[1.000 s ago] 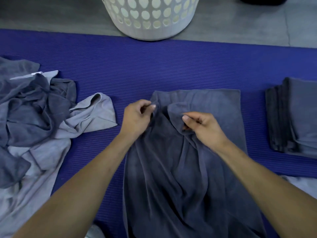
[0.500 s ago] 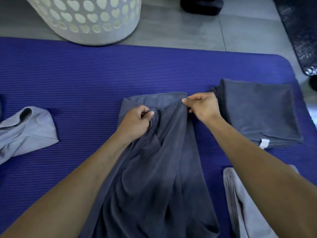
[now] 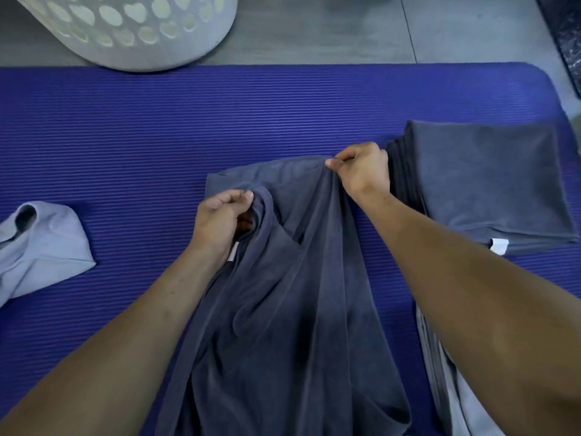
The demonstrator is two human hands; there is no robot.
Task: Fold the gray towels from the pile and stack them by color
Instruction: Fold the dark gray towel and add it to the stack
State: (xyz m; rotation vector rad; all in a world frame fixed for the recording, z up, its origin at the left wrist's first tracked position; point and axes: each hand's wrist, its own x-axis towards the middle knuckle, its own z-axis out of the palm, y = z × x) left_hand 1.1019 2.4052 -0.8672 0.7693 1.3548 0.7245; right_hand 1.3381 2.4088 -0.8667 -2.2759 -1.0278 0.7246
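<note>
A dark gray towel (image 3: 292, 309) lies rumpled on the blue mat (image 3: 157, 136), running from the middle toward me. My left hand (image 3: 220, 221) pinches a bunched edge of it near its far left part. My right hand (image 3: 361, 169) pinches its far right corner, lifted a little and close to the stack of folded dark gray towels (image 3: 490, 184) at the right. A stack of folded light gray towels (image 3: 465, 404) shows at the lower right, partly hidden by my right forearm. One corner of a loose light gray towel (image 3: 41, 247) lies at the left edge.
A white laundry basket (image 3: 132, 29) with heart-shaped holes stands on the gray floor beyond the mat's far edge. A dark textured mat (image 3: 566, 36) shows at the top right corner. Bare blue mat lies between the basket and the towel.
My right hand has drawn the towel's corner to the right, toward the dark stack. My left hand keeps its pinch. The view has swung right, so the unfolded pile left the frame.
</note>
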